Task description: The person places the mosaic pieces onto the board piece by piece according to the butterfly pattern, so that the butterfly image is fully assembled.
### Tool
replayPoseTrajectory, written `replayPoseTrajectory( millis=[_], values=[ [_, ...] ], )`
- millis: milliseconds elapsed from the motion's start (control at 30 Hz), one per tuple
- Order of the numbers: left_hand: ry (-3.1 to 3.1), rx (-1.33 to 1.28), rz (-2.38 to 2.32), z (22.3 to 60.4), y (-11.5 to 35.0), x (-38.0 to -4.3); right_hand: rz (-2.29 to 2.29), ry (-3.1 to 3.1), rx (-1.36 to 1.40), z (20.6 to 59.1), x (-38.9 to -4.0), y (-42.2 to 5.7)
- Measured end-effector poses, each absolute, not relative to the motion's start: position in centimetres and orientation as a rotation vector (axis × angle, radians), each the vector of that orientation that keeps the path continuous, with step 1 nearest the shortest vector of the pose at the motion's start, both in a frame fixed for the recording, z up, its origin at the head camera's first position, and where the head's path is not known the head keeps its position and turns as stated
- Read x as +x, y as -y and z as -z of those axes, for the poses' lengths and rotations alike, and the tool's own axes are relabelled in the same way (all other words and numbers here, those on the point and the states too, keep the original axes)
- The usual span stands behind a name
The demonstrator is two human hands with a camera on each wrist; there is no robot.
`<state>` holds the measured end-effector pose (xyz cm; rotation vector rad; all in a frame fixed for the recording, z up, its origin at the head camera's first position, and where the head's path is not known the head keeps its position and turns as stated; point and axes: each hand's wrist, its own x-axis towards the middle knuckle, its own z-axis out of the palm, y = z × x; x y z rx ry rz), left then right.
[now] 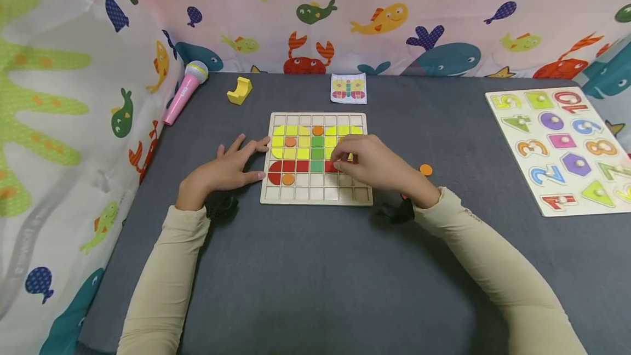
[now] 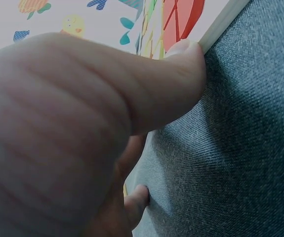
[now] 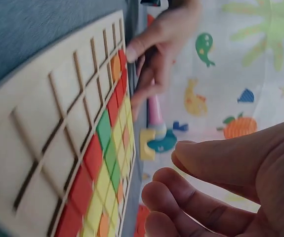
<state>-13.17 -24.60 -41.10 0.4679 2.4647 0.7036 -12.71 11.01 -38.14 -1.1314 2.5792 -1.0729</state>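
A wooden grid board (image 1: 315,196) lies on the table with yellow, green, red and orange pieces in its cells. My left hand (image 1: 222,169) is spread at the board's left side, thumb and fingertips at its edge. In the left wrist view, the thumb (image 2: 181,64) touches the rim beside a red rounded piece (image 2: 181,19). My right hand (image 1: 377,162) hovers over the board's right half, fingers loosely bent. No piece shows between its thumb and fingertips in the right wrist view. Below them runs a row of red squares (image 3: 81,185) beside the green squares (image 3: 111,158).
A small picture card (image 1: 348,89) lies behind the board. A yellow notched block (image 1: 240,91) and a pink toy microphone (image 1: 184,92) are at the back left. An orange disc (image 1: 425,170) is by the right wrist. A number-and-shape puzzle board (image 1: 562,152) lies far right.
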Motion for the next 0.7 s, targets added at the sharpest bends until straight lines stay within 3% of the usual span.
replayPoseTrajectory(
  millis=[700],
  values=[
    [-2.47,0.459,-0.709,41.2,24.6,-13.1,0.953,-2.794,-0.844,38.1,-11.4,-22.1]
  ],
)
